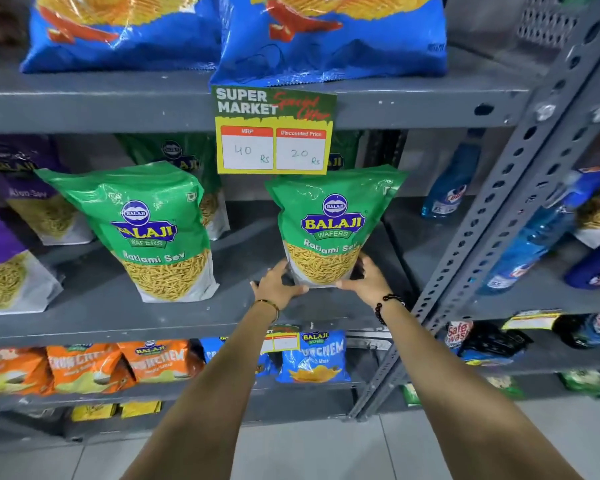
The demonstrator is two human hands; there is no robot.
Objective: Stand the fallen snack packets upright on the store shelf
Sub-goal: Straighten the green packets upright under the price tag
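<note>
The green Ratlami Sev packet [329, 226] is held upright on the middle shelf [118, 306], its base clasped between the left hand [278, 285] and right hand [368, 280], long axis vertical.

The green Ratlami Sev packet [329, 226] at frame centre is glossy, crinkled plastic film. The shelf [187, 317] beneath is matt grey painted metal, scuffed. The price sign [273, 131] above looks like smooth printed paper.

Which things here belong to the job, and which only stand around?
Job: green packet held at its base by left hand and right hand; second green packet.
Around: price tag, blue bottle, orange packets.
</note>
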